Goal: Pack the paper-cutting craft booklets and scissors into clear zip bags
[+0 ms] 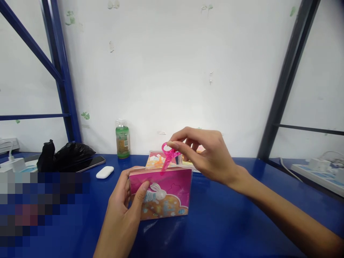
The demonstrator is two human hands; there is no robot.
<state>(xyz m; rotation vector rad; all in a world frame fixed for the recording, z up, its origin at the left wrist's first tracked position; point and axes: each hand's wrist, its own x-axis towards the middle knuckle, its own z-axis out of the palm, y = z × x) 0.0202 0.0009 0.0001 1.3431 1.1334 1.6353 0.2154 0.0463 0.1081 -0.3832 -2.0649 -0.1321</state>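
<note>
Right fingers pinch pink scissors; left fingers grip rabbit-print pack, partly hidden behind it

White wall across the back, blotched with green patches and small scuffs. Left: blue metal post, slightly tilted in view, joined by a diagonal brace and a thin level bar. Right: darker post leaning the other way, narrow crossbar running off from it. Glossy blue tabletop extends back towards the wall. Light bright, fairly even; pale sheen on the blue surface.
</note>
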